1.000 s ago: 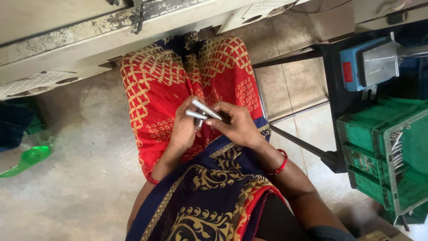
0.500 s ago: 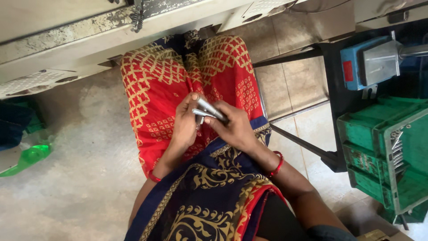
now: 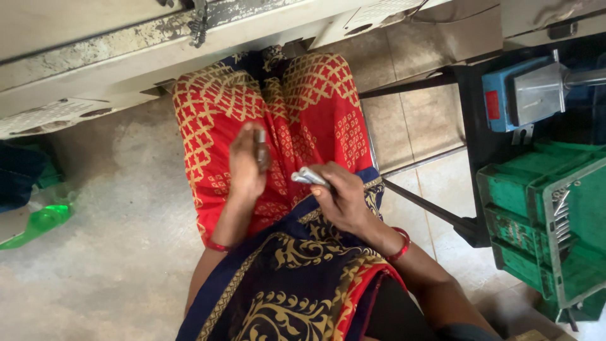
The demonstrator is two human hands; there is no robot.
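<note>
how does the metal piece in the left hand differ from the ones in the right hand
The left hand holds one short metal piece, pointing up the lap; it looks blurred. The right hand grips a bundle of metal pieces, seemingly two or more, lying crosswise with ends poking leftward past the fingers. All are grey, shiny and rod-like, held over the red patterned cloth.

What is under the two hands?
Under the left hand and right hand lies the red patterned cloth over the lap. Each hand holds small grey metal pieces; the palms hide the rest of them.
</note>
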